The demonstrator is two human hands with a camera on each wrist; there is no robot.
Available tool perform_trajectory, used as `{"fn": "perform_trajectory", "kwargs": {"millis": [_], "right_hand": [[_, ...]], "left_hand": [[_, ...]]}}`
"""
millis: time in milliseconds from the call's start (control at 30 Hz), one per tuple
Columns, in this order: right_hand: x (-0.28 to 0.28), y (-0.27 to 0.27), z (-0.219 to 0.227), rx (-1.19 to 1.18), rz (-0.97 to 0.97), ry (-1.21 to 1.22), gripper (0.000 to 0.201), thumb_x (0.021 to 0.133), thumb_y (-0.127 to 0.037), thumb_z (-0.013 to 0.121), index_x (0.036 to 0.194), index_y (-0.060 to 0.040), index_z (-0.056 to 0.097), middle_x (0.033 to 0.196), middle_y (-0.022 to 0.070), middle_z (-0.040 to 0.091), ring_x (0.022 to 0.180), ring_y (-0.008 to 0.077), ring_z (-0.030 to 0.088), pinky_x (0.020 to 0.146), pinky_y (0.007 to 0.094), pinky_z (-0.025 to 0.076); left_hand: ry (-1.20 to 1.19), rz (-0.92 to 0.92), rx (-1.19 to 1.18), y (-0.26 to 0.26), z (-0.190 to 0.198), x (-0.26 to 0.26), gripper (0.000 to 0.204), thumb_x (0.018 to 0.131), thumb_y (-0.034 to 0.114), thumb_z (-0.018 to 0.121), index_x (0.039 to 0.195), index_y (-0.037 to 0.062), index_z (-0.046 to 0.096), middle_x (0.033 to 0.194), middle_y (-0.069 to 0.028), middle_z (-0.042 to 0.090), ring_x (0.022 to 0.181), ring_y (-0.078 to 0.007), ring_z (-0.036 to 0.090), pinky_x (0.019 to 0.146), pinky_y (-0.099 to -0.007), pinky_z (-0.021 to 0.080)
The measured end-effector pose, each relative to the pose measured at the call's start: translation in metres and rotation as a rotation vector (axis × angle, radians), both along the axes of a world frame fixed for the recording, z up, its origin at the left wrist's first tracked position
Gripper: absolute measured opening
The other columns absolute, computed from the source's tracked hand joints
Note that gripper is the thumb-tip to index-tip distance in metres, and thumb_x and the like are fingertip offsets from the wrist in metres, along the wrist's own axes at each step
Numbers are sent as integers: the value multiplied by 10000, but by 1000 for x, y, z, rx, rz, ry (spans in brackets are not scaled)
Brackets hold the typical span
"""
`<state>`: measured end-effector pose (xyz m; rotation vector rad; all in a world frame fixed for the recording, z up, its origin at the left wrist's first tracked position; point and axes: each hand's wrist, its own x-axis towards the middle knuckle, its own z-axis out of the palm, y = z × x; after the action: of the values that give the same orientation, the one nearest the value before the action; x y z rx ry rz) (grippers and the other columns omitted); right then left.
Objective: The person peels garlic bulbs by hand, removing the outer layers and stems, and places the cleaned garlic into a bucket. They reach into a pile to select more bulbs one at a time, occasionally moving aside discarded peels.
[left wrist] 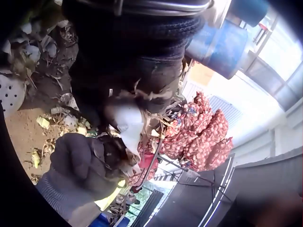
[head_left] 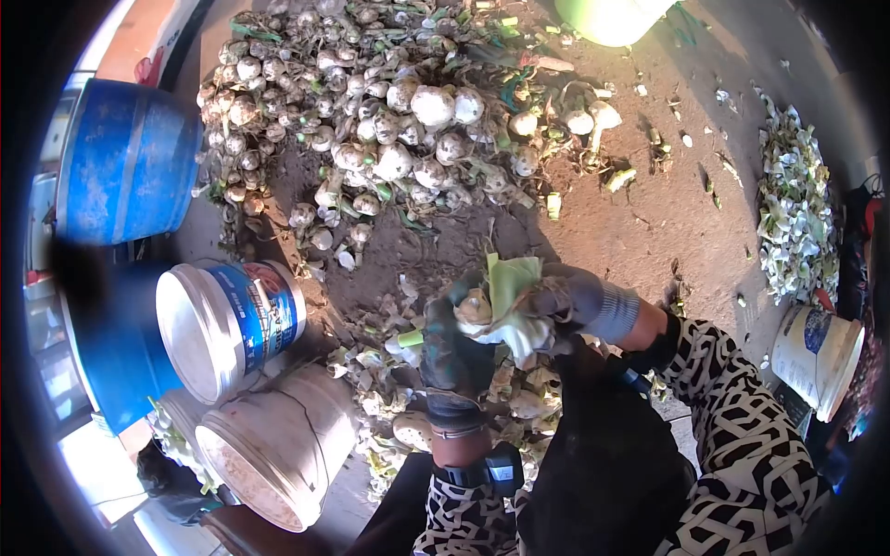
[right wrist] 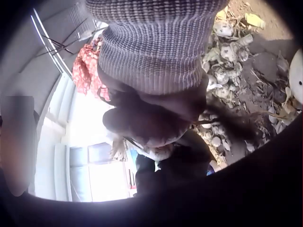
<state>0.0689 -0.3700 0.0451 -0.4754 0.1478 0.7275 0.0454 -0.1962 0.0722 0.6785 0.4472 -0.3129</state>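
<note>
In the head view my gloved left hand grips a pale onion bulb. My right hand, in a dark glove with a knitted grey cuff, pinches the white skin and green leaf on its other side. The left wrist view has the right hand close beside the left hand, pale peel hanging between them. Under the right glove, part of the onion shows in the right wrist view; its underside is hidden. Loose peelings lie below the hands.
A large heap of unpeeled onions covers the dirt floor ahead. White buckets and a blue barrel stand at left. Right lie a pile of peelings and another bucket. Red mesh sacks are stacked behind.
</note>
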Motion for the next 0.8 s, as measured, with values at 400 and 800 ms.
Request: {"fn": "perform_trajectory", "kwargs": {"millis": [400,800], "right_hand": [[11,1,37,-1437,619,-1054,400,782,-352,772,1088,-147,616,634,99,619,626,298,661,547,385,502],[49,9,-22,-978,266,-830,148,830,-165,643,972,-167,684,688,77,649,645,280,672,554,377,508]], "left_hand": [[-124,215,111,52,-14,-7,577,881,467,624,1332,126,511,1363,-136,517,1289,-318,447,1066,-531,372],[-376,136,39,88,-7,-11,493,917,498,541,1214,113,626,1308,-134,575,1336,-329,408,1144,-556,226]]}}
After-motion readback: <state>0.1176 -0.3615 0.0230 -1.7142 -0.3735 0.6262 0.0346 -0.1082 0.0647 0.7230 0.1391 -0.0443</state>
